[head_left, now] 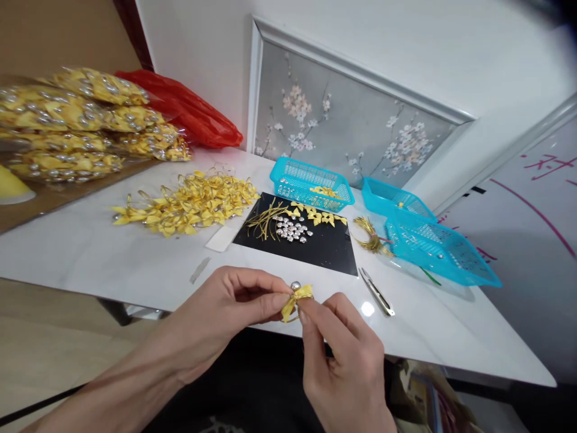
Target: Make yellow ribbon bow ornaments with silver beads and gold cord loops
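Observation:
Over the table's front edge, a yellow ribbon bow (pixel 297 297) with a silver bead (pixel 296 285) is pinched between both hands. My left hand (pixel 246 300) grips it from the left with thumb and fingertips. From the right, my right hand (pixel 338 343) closes its thumb and index finger at the bow's lower side, where a thin gold loop curves below. Past the hands lies a black mat (pixel 315 252) holding silver beads (pixel 292 229), gold wire ties (pixel 265 219) and small yellow bows (pixel 320 214).
A heap of yellow bows (pixel 193 204) lies left of the mat. Blue baskets (pixel 311 174) stand behind it and to the right. Thread snips (pixel 376 291) and a gold wire bundle (pixel 373 237) lie on the right. Bagged bows (pixel 85 123) and a red bag (pixel 189 111) fill the far left.

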`<state>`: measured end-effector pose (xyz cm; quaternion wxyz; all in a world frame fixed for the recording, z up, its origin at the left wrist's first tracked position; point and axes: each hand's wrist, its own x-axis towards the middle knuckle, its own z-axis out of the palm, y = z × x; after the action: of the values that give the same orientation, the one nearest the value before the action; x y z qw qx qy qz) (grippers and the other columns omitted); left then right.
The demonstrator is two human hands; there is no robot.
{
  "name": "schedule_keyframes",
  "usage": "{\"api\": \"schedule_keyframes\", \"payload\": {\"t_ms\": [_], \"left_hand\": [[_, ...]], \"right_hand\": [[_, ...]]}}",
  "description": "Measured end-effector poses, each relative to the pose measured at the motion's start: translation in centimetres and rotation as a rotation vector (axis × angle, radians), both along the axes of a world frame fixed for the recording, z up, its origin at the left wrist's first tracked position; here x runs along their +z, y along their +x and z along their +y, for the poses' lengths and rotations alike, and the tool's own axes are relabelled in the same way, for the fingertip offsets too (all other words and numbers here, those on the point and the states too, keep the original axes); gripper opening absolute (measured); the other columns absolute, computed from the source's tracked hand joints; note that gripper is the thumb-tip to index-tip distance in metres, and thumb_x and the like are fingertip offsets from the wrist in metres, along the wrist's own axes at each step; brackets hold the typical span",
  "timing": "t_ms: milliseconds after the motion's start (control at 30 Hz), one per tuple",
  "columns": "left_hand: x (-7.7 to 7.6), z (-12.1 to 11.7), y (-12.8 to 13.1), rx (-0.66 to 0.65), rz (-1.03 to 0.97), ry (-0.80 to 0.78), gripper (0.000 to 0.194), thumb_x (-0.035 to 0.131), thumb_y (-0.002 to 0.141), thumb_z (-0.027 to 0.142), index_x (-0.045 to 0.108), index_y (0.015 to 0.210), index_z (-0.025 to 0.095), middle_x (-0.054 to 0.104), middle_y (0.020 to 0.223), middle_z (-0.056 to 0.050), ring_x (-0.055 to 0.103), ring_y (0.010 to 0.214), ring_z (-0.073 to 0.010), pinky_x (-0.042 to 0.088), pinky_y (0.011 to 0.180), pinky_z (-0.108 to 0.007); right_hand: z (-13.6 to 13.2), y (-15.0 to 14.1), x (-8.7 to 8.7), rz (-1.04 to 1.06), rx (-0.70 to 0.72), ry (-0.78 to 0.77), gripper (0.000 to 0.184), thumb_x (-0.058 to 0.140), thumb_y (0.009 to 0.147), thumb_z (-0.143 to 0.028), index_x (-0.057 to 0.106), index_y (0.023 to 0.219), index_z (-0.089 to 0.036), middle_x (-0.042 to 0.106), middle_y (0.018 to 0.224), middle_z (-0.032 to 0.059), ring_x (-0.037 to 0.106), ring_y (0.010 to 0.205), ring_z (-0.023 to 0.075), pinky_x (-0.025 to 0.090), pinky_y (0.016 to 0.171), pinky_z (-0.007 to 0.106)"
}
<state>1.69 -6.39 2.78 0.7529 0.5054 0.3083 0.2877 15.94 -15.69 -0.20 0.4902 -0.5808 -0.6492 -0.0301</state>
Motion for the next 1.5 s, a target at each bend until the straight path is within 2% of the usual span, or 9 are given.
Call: {"api": "schedule_keyframes", "payload": {"t_ms": [200, 433, 767, 967, 1167, 1367, 1500], "left_hand": [[-0.14, 0.24, 0.00, 0.004, -0.019, -0.065, 0.009, 0.083, 0.071, 0.022, 0.081, 0.078, 0.018, 0.079, 0.079, -0.005, 0.068, 0.079, -0.0140, 0.054, 0.075, -0.019], [-0.22, 0.41, -0.01, -0.016, -0.054, -0.203, 0.004, 0.081, 0.070, 0.016, 0.081, 0.074, 0.016, 0.077, 0.078, -0.005, 0.066, 0.069, -0.0115, 0.054, 0.070, -0.019], [0.18, 0.38, 0.08, -0.029, -0.080, -0.257, 0.002, 0.081, 0.070, 0.014, 0.080, 0.072, 0.015, 0.077, 0.075, -0.004, 0.068, 0.069, -0.0105, 0.056, 0.071, -0.017], [0.28, 0.42, 0.07, -0.033, -0.079, -0.254, 0.002, 0.080, 0.071, 0.013, 0.080, 0.073, 0.014, 0.078, 0.076, -0.005, 0.068, 0.069, -0.0108, 0.057, 0.071, -0.017], [0.39, 0.36, 0.04, -0.048, -0.079, -0.235, 0.003, 0.080, 0.071, 0.013, 0.080, 0.071, 0.016, 0.076, 0.070, -0.003, 0.067, 0.066, -0.0103, 0.056, 0.068, -0.016], [0.20, 0.30, -0.08, -0.050, -0.067, -0.218, 0.002, 0.080, 0.071, 0.014, 0.080, 0.072, 0.016, 0.076, 0.073, -0.003, 0.067, 0.068, -0.0105, 0.055, 0.071, -0.018], [0.24, 0.21, -0.10, -0.048, -0.036, -0.137, 0.003, 0.080, 0.072, 0.019, 0.079, 0.072, 0.016, 0.075, 0.074, -0.003, 0.065, 0.070, -0.0111, 0.053, 0.072, -0.019]], "right_hand": [[0.13, 0.07, -0.03, -0.004, 0.011, 0.001, 0.024, 0.050, 0.090, -0.003, 0.068, 0.100, -0.016, 0.046, 0.070, -0.0011, 0.048, 0.057, 0.0104, 0.042, 0.054, 0.023], [0.23, -0.13, -0.01, 0.029, -0.015, 0.028, 0.025, 0.050, 0.091, -0.003, 0.069, 0.096, -0.017, 0.047, 0.071, -0.0007, 0.049, 0.059, 0.0094, 0.040, 0.054, 0.021], [0.14, -0.09, -0.08, 0.035, -0.005, -0.017, 0.027, 0.048, 0.091, -0.002, 0.067, 0.102, -0.019, 0.045, 0.073, -0.0011, 0.048, 0.059, 0.0092, 0.040, 0.054, 0.021], [0.13, 0.03, -0.12, 0.018, -0.006, -0.016, 0.029, 0.048, 0.092, -0.003, 0.067, 0.105, -0.020, 0.045, 0.073, -0.0013, 0.048, 0.058, 0.0096, 0.039, 0.052, 0.021], [0.19, 0.02, 0.00, 0.016, -0.008, 0.002, 0.026, 0.049, 0.092, -0.003, 0.067, 0.100, -0.020, 0.045, 0.072, -0.0017, 0.047, 0.058, 0.0090, 0.038, 0.052, 0.021], [0.26, 0.01, 0.17, 0.011, -0.008, 0.012, 0.025, 0.050, 0.092, -0.003, 0.069, 0.099, -0.019, 0.045, 0.071, -0.0018, 0.048, 0.057, 0.0084, 0.039, 0.052, 0.020], [0.52, -0.06, 0.35, 0.041, -0.007, 0.039, 0.022, 0.054, 0.090, -0.004, 0.070, 0.092, -0.019, 0.051, 0.070, -0.0011, 0.053, 0.058, 0.0084, 0.043, 0.052, 0.018]]}}
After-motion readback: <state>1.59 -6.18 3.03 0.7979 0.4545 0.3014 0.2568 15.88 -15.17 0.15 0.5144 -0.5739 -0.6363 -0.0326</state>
